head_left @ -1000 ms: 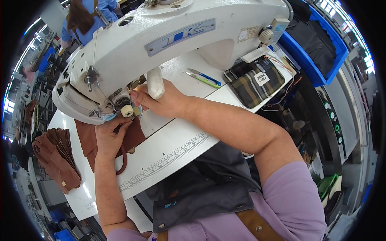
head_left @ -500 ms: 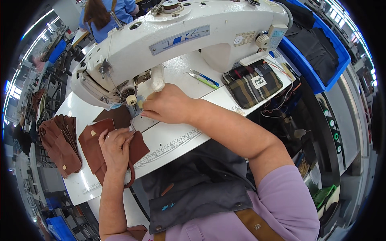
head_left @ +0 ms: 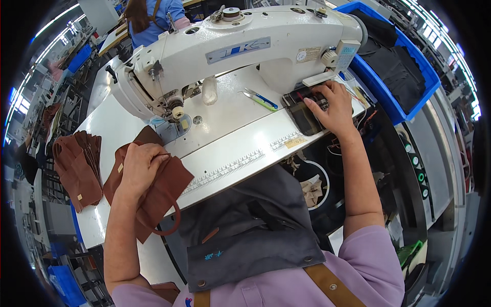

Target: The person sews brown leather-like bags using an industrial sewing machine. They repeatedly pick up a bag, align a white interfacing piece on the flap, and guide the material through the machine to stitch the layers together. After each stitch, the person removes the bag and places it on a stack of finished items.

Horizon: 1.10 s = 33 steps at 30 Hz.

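Observation:
My left hand (head_left: 140, 171) is closed on a folded reddish-brown leather piece (head_left: 176, 181), pinching its upper edge between thumb and fingers. A thin looped strap (head_left: 173, 222) of the same leather hangs off the table's front edge. Darker brown material (head_left: 148, 135) lies behind, towards the sewing machine's needle area (head_left: 177, 115). Over at the right, my right hand (head_left: 332, 105) rests on a dark plaid pouch (head_left: 302, 118) with thumb and fingers apart. The hand covers much of the pouch, and I cannot see anything held in it.
The white sewing machine (head_left: 291, 38) spans the table. Tweezers and a small green-and-blue tool (head_left: 260, 100) lie under its arm. A stack of brown leather pieces (head_left: 76, 169) sits at left. A blue crate (head_left: 432, 77) with black material stands at right, near thread spools (head_left: 421, 177).
My right hand has moved from beside the needle to the pouch at the right. My left hand has closed on the leather and drawn it slightly nearer; its strap has swung right.

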Motion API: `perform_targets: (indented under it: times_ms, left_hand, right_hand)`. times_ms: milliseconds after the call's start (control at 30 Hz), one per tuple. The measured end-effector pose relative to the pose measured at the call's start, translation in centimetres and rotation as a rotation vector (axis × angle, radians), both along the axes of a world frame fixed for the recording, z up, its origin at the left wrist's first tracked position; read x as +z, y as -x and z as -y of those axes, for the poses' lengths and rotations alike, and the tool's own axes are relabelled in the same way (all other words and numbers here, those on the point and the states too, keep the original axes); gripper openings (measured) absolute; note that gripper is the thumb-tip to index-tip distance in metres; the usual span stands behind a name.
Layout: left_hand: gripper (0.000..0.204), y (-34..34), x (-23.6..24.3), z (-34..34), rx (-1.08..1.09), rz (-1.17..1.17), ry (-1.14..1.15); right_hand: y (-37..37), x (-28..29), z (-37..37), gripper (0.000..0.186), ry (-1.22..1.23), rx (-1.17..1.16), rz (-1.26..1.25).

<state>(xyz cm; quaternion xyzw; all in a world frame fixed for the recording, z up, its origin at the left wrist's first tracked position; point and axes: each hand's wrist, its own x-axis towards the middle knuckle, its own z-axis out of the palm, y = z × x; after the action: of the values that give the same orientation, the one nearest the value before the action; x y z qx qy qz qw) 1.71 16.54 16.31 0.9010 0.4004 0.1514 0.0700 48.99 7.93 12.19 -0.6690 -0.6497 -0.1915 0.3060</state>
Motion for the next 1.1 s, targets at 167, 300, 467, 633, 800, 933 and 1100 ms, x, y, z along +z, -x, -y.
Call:
perform_targets:
  times_ms: [167,300,467,633,800,933,1100]
  left_hand:
    - [0.011,-0.3,1.7,0.8,-0.002,-0.076,0.015]
    - [0.01,1.1,2.0,1.3,0.125,0.13,0.2]
    - [0.013,4.0,2.7,1.8,0.281,0.456,0.342]
    - [0.013,5.6,1.9,3.1,0.352,0.938,0.371]
    - [0.015,7.1,-2.2,5.8,0.545,1.288,0.666]
    - [0.018,7.5,-2.2,8.0,0.582,1.101,0.774]
    - [0.022,11.4,-0.4,8.5,0.539,0.881,0.83]
  right_hand:
    - [-1.3,-0.1,0.1,0.047,-0.026,-0.238,0.127]
    - [-0.7,0.6,1.6,0.037,-0.161,-0.201,0.105]
    - [6.8,-0.7,4.2,0.011,-0.169,0.257,-0.353]
    - [15.8,-5.4,8.9,0.024,0.534,0.521,-0.807]
    - [22.2,-8.4,8.9,0.032,0.744,0.942,-1.133]
    - [25.2,-9.0,7.5,0.033,1.109,0.979,-1.581]
    - [25.5,-4.9,6.8,0.028,0.899,0.921,-1.533]
